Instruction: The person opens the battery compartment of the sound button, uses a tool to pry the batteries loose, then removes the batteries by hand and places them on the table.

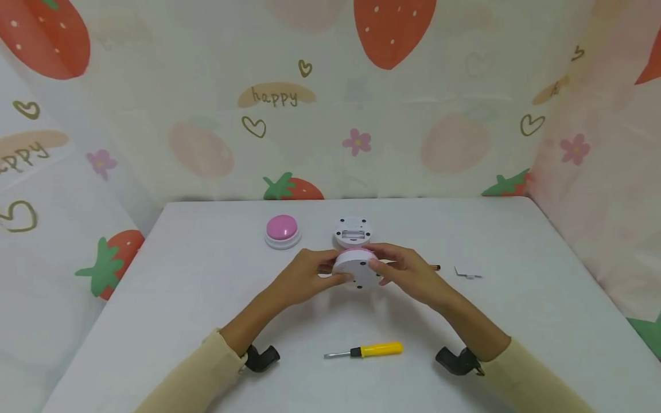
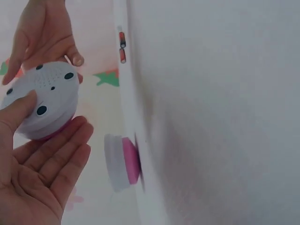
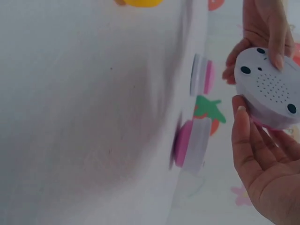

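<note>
Both hands hold a round white push button [image 1: 358, 269] with a pink top, tilted so its underside with dark feet and speaker holes faces me. My left hand [image 1: 304, 278] grips its left side, thumb across the underside and fingers behind. On the opposite side, my right hand [image 1: 413, 275] has its thumb at the edge and fingers round the back. Just behind, a second push button [image 1: 353, 225] lies upside down, its battery compartment uncovered. To the left, a third push button [image 1: 282, 230] sits pink side up.
A yellow-handled screwdriver [image 1: 381, 349] lies near the front of the white table [image 1: 181, 298]. Right of the hands are a small white cover [image 1: 467, 272] and two batteries [image 2: 122, 40], partly hidden by the right hand in the head view. A printed cloth wall [image 1: 310, 149] stands behind the table.
</note>
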`<state>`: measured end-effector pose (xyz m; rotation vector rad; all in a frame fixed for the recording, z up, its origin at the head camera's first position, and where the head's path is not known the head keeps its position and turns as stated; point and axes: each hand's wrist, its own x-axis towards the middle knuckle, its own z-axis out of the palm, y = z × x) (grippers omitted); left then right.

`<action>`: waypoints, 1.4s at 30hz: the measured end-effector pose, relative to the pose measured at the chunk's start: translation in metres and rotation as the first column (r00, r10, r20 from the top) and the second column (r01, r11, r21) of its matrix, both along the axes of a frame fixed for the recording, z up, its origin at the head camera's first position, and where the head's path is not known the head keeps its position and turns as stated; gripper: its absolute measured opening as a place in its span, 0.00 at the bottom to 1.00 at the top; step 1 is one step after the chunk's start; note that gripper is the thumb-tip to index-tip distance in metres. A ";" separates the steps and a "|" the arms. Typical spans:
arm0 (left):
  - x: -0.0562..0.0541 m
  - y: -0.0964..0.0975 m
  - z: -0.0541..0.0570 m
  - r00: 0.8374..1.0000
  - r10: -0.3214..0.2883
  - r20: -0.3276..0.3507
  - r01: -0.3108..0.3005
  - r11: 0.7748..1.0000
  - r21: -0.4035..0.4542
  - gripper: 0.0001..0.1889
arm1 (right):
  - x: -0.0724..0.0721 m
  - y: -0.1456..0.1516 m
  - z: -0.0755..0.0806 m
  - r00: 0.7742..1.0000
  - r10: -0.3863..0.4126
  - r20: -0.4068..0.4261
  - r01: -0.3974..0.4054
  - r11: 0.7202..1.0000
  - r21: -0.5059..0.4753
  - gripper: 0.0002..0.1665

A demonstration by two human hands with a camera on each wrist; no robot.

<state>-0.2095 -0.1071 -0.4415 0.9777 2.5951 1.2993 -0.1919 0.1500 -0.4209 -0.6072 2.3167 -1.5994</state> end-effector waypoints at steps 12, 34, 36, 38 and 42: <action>-0.001 -0.007 -0.008 0.936 0.027 0.352 -0.056 0.996 0.073 0.21 | -0.003 -0.015 -0.012 0.988 -0.153 0.004 0.152 0.986 0.068 0.31; -0.005 -0.013 -0.027 0.870 -0.006 0.494 0.009 1.000 -0.004 0.11 | -0.014 -0.013 -0.032 0.979 -0.117 0.168 0.082 0.976 0.203 0.26; -0.005 -0.013 -0.027 0.870 -0.003 0.493 0.011 1.000 -0.012 0.12 | -0.015 -0.011 -0.033 0.984 -0.099 0.145 0.069 0.977 0.199 0.27; -0.004 -0.013 -0.027 0.869 -0.011 0.495 0.022 1.000 -0.015 0.12 | -0.016 -0.010 -0.033 0.990 -0.086 0.111 0.062 0.978 0.200 0.26; -0.002 -0.013 -0.027 0.849 -0.046 0.527 0.058 0.998 -0.007 0.13 | -0.016 -0.009 -0.033 0.996 -0.072 0.045 0.062 0.978 0.201 0.25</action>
